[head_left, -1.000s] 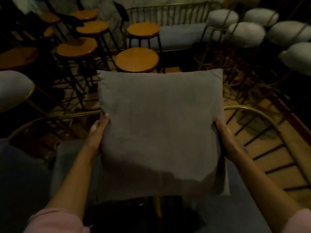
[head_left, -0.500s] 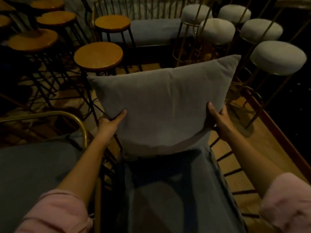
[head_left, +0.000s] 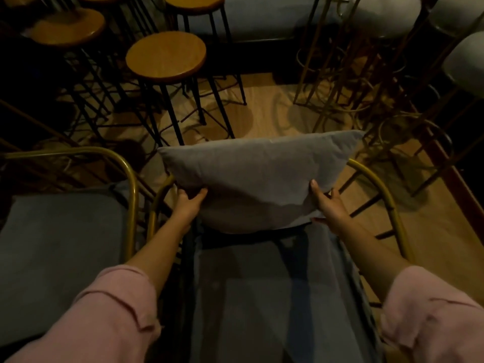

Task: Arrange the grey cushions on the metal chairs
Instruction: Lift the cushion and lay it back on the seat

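Note:
A square grey cushion [head_left: 251, 174] leans upright at the back of a brass-framed metal chair [head_left: 377, 184], its lower edge meeting the blue-grey seat pad [head_left: 262, 297]. My left hand [head_left: 190, 203] grips the cushion's lower left side. My right hand [head_left: 327, 203] holds its lower right side, thumb pressed into the fabric. Both arms wear pink sleeves. A second metal chair [head_left: 131, 179] with its own grey seat pad [head_left: 60, 244] stands directly to the left.
Round wooden stools on black legs, such as the nearest stool [head_left: 165, 56], crowd the far left. Padded white stools [head_left: 463, 58] on gold legs stand at the far right. A bench seat [head_left: 262, 19] runs along the back. Wooden floor [head_left: 262, 108] lies between.
The cushion has gone down and away from me, from chest height onto the chair's back. My view has tilted down toward the seat. Both hands keep their grip.

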### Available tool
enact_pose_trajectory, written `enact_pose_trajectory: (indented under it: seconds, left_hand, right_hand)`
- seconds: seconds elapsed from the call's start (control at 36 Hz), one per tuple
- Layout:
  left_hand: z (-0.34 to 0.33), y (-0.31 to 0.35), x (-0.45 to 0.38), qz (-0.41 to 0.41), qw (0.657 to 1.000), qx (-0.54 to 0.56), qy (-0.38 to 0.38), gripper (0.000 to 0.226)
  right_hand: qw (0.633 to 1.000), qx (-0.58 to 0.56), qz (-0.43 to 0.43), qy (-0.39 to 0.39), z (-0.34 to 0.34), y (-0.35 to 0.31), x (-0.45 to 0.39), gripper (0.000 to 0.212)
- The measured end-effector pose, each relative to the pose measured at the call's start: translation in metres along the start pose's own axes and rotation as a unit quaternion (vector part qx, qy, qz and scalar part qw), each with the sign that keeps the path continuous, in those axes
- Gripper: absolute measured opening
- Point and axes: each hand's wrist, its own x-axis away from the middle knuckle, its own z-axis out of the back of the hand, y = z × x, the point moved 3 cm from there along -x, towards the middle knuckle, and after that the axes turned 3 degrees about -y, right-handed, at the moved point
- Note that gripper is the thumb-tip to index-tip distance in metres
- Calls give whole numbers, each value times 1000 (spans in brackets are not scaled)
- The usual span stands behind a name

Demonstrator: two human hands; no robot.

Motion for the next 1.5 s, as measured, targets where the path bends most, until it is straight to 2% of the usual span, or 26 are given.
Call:
enact_pose_trajectory:
  seconds: [0.19,0.31,0.42,0.5,0.67,0.81,0.92,1.08,1.17,1.19,1.25,1.31,1.39,1.5]
  left_hand:
    - [15,-8,20,-32,999,-21,18,73]
    - [56,-26,38,-9,999,-9,48,74]
    - [115,-46,57,8,995,-7,102,61]
    - [164,-64,72,28,989,-1,142,56]
    - [269,-99,90,68,974,3,218,54]
    - [336,-124,92,105,968,17,226,56]
    - [385,-144,88,132,967,-4,217,65]
    - [451,-162,69,157,970,-46,177,83]
    - [481,-168,53,147,969,-75,186,84]
    - [491,-170,46,148,967,-85,188,84]
    - [508,-173,31,149,966,-99,185,85]
    - [524,-177,16,145,967,-112,178,87]
    - [537,-181,-3,151,965,-138,162,87]
    - [543,-192,-24,160,962,-159,157,106]
  right_hand:
    - [999,-27,-2,47,-12,25,10,80]
    - [998,16,-43,47,-25,56,23,69]
    - [994,50,-86,-39,-60,70,44,51]
    - [989,86,-80,-86,-96,61,65,42]
    - [979,128,-41,-153,-195,43,100,49]
    - [966,120,-53,-225,-294,45,129,24]
    - [951,119,-78,-274,-371,60,150,18]
    - [947,128,-99,-279,-465,84,165,26]
    - [948,137,-110,-265,-497,96,159,42]
    - [948,141,-113,-261,-506,100,155,42]
    - [955,147,-106,-234,-522,105,147,28]
    - [964,161,-94,-192,-533,112,135,27]
    - [972,171,-72,-142,-544,124,116,62]
    - [974,164,-77,-134,-551,144,98,88]
